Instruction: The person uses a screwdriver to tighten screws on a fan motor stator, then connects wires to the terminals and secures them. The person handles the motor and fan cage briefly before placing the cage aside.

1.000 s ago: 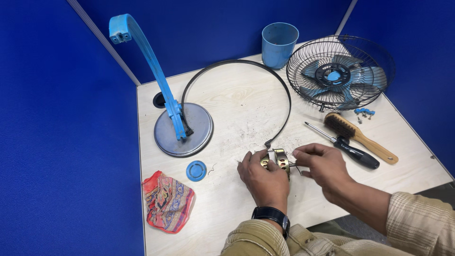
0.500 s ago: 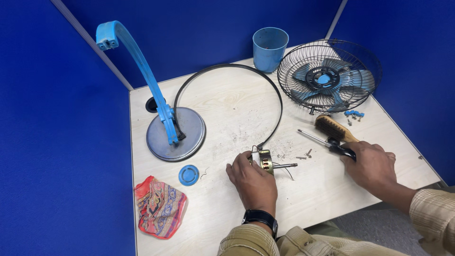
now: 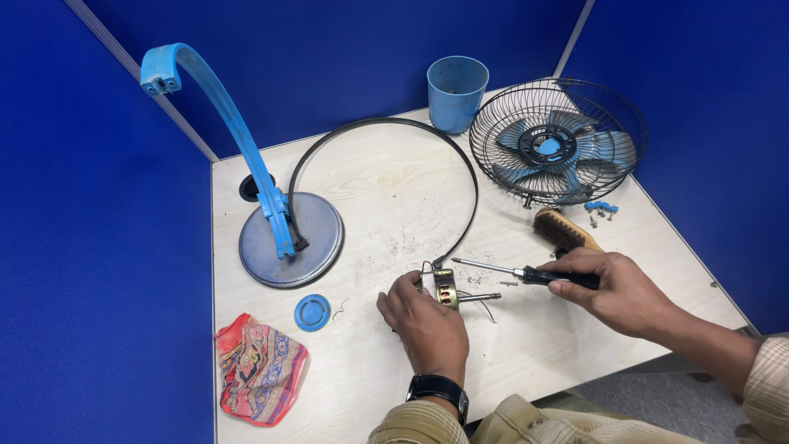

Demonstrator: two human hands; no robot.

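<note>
My left hand (image 3: 423,321) grips a small fan motor (image 3: 445,288) with copper windings, its shaft pointing right, resting on the light wooden table (image 3: 386,189). My right hand (image 3: 616,292) holds a black-handled screwdriver (image 3: 526,273) just right of the motor, the metal tip pointing left toward it and hovering slightly above. A thin wire trails from the motor. A black watch sits on my left wrist.
A blue fan stand on a round grey base (image 3: 289,238) stands at the left. A black ring (image 3: 386,164) lies mid-table. A wire fan cage with blue blades (image 3: 559,144), a blue cup (image 3: 456,92), a wooden brush (image 3: 563,232), a blue cap (image 3: 312,312), a patterned cloth (image 3: 259,370) and small blue screws (image 3: 600,210) lie around.
My right hand left the motor, reached right to the tools by the brush, picked up the screwdriver and brought it back toward the motor. My left hand stayed on the motor.
</note>
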